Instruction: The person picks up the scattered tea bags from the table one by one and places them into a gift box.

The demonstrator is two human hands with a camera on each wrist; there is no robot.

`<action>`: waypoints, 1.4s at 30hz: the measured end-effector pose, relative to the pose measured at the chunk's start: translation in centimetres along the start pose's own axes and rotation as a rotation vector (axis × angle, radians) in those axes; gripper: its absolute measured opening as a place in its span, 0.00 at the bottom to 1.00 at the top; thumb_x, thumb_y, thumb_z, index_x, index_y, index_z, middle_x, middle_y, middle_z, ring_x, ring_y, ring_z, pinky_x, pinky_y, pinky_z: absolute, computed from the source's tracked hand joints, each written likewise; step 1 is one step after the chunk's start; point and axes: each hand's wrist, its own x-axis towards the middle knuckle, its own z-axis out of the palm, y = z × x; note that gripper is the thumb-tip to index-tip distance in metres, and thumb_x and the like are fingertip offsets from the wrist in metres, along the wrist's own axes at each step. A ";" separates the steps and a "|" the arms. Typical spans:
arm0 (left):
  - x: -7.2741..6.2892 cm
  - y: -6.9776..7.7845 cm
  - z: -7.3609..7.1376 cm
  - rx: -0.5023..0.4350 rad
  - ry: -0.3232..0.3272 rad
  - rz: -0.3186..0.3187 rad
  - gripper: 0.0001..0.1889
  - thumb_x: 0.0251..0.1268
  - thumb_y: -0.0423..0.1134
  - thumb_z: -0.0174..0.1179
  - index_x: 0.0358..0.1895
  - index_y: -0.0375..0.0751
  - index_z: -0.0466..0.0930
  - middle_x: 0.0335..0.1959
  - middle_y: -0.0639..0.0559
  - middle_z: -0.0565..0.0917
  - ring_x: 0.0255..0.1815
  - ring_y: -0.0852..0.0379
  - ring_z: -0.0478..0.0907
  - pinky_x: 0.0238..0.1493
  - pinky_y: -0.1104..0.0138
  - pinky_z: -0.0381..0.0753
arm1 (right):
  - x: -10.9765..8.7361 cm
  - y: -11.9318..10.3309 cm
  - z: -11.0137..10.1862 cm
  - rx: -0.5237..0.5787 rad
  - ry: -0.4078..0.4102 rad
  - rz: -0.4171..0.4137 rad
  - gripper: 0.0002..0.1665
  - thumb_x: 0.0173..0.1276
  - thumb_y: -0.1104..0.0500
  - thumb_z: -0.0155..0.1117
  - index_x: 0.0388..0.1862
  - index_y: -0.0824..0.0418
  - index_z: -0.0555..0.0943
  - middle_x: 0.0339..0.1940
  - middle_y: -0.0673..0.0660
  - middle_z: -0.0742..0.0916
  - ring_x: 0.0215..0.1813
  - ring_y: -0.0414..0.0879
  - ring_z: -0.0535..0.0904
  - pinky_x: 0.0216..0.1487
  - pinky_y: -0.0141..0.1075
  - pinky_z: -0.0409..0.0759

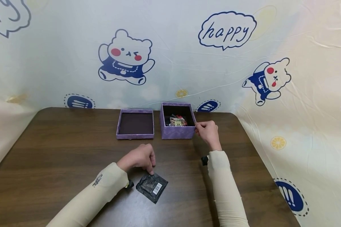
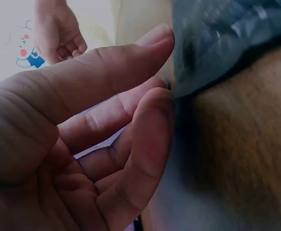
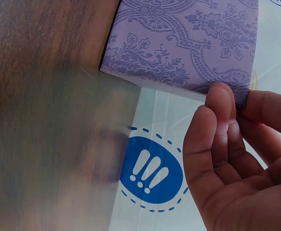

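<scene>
A flat black packet (image 1: pixel 152 188) with a white barcode label lies on the table in front of me. My left hand (image 1: pixel 140 157) reaches down to it, fingertips right at its upper corner. In the left wrist view the thumb (image 2: pixel 145 43) and curved index finger (image 2: pixel 147 144) stand apart beside the packet's edge (image 2: pixel 217 48). My right hand (image 1: pixel 208 131) pinches the front right rim corner of a purple patterned box (image 1: pixel 177 133). In the right wrist view its fingers (image 3: pixel 220 103) rest against the box's wall (image 3: pixel 179 43). Small colourful packets (image 1: pixel 177 121) lie inside.
The purple lid (image 1: pixel 134 136) lies with its dark inside up, left of the box. Both stand near the back edge of the brown wooden table (image 1: pixel 74 151). A printed cloth (image 1: pixel 173 56) hangs behind the table and along its right side.
</scene>
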 end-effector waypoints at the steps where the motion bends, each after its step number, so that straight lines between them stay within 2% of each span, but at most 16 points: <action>1: -0.1 -0.1 0.2 0.010 0.001 0.001 0.14 0.32 0.29 0.84 0.22 0.43 0.87 0.16 0.54 0.81 0.16 0.58 0.77 0.19 0.67 0.77 | 0.0 0.0 0.0 0.006 0.000 0.004 0.15 0.74 0.53 0.64 0.34 0.61 0.91 0.28 0.61 0.89 0.33 0.55 0.87 0.31 0.37 0.81; 7: -0.2 -0.4 0.3 0.085 0.023 0.017 0.16 0.27 0.30 0.86 0.19 0.44 0.85 0.20 0.58 0.80 0.22 0.57 0.75 0.21 0.66 0.77 | -0.1 0.2 0.1 0.016 -0.002 0.003 0.15 0.74 0.53 0.64 0.34 0.61 0.91 0.29 0.62 0.89 0.34 0.56 0.87 0.31 0.37 0.81; 10: -0.3 -0.6 0.2 0.105 0.005 0.007 0.16 0.27 0.29 0.86 0.19 0.45 0.85 0.18 0.57 0.80 0.20 0.57 0.75 0.20 0.67 0.77 | 0.0 0.2 0.1 0.013 -0.001 0.002 0.15 0.74 0.53 0.64 0.33 0.60 0.91 0.29 0.61 0.89 0.32 0.53 0.87 0.31 0.37 0.81; 15: -0.4 -1.0 0.3 0.096 -0.013 0.000 0.15 0.32 0.27 0.83 0.17 0.45 0.84 0.15 0.57 0.80 0.15 0.58 0.75 0.17 0.67 0.76 | 0.1 0.1 0.1 0.013 0.004 -0.003 0.15 0.74 0.53 0.64 0.33 0.59 0.91 0.29 0.62 0.89 0.30 0.49 0.86 0.31 0.37 0.81; 20: -0.6 -1.2 0.4 0.087 -0.013 0.017 0.14 0.40 0.24 0.77 0.14 0.46 0.83 0.13 0.60 0.80 0.14 0.60 0.74 0.16 0.69 0.73 | 0.1 0.1 0.1 0.014 0.002 0.006 0.15 0.74 0.53 0.64 0.34 0.60 0.92 0.28 0.59 0.89 0.32 0.52 0.87 0.31 0.37 0.81; 22: -0.7 -1.1 0.3 0.041 -0.020 0.013 0.14 0.43 0.22 0.74 0.15 0.44 0.83 0.14 0.59 0.81 0.15 0.60 0.75 0.17 0.69 0.75 | 0.1 0.1 0.1 0.019 -0.006 0.012 0.15 0.74 0.53 0.64 0.35 0.60 0.92 0.29 0.61 0.89 0.34 0.54 0.87 0.32 0.38 0.82; 28: -0.8 -1.1 0.3 -0.188 -0.051 -0.011 0.11 0.50 0.16 0.68 0.23 0.35 0.83 0.18 0.48 0.83 0.17 0.56 0.81 0.22 0.64 0.85 | 0.0 0.0 0.1 0.043 -0.019 0.032 0.15 0.74 0.53 0.64 0.38 0.61 0.92 0.33 0.64 0.90 0.37 0.58 0.87 0.35 0.39 0.84; 31: -0.7 -1.3 0.2 -0.240 -0.048 0.009 0.11 0.51 0.14 0.66 0.24 0.33 0.84 0.18 0.46 0.82 0.16 0.57 0.79 0.22 0.64 0.85 | 0.0 0.1 0.0 0.036 -0.014 0.029 0.15 0.74 0.52 0.64 0.37 0.60 0.92 0.30 0.62 0.90 0.37 0.59 0.87 0.34 0.39 0.84; 36: -0.1 -1.8 -0.5 -0.358 -0.057 0.058 0.11 0.55 0.13 0.58 0.29 0.30 0.85 0.23 0.44 0.83 0.18 0.58 0.78 0.24 0.63 0.86 | 0.1 0.2 0.0 0.029 -0.012 0.017 0.16 0.74 0.52 0.64 0.36 0.61 0.91 0.31 0.63 0.89 0.37 0.59 0.87 0.33 0.39 0.82; 42: 0.8 -1.4 -1.8 -0.441 -0.074 0.054 0.12 0.59 0.13 0.55 0.33 0.27 0.85 0.28 0.43 0.84 0.21 0.57 0.80 0.27 0.62 0.87 | 0.2 0.2 0.0 0.018 -0.012 0.010 0.15 0.74 0.53 0.64 0.36 0.61 0.91 0.31 0.64 0.90 0.34 0.55 0.87 0.32 0.37 0.82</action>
